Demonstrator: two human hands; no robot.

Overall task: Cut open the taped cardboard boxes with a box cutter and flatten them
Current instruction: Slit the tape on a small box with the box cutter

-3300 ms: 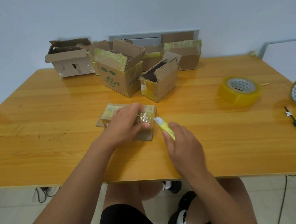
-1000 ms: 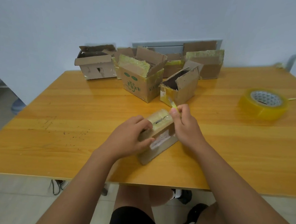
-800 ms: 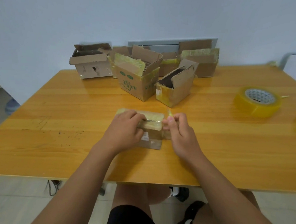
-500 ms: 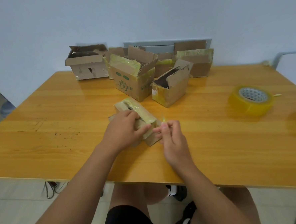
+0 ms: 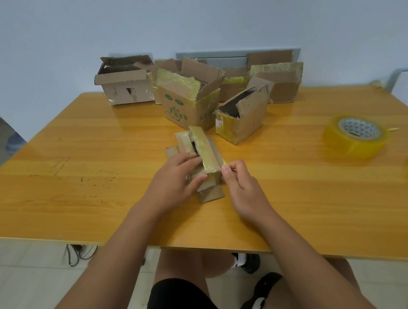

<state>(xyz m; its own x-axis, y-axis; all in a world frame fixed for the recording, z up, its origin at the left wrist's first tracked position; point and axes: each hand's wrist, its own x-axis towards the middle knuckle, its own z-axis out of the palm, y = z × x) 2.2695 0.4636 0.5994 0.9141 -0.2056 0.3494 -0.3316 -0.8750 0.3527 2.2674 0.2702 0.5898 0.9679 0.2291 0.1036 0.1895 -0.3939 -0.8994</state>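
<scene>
A small cardboard box (image 5: 204,152) wrapped in yellowish tape lies at the middle of the wooden table (image 5: 77,170), turned lengthwise away from me, with a dark slit open along its top. My left hand (image 5: 176,179) grips its near left side, fingers curled over the top. My right hand (image 5: 240,183) sits at the box's near right corner and pinches the yellow box cutter (image 5: 224,165), of which only the tip shows between thumb and fingers.
Several opened cardboard boxes stand at the back: a torn plain one (image 5: 126,82), one with green print (image 5: 187,98), a smaller one (image 5: 243,116), others behind. A yellow tape roll (image 5: 355,136) lies at the right. The table's front edge is near my forearms.
The small box has been turned round on the table, from crosswise to lengthwise. Both hands stayed on it, my right hand keeping the cutter at its right end.
</scene>
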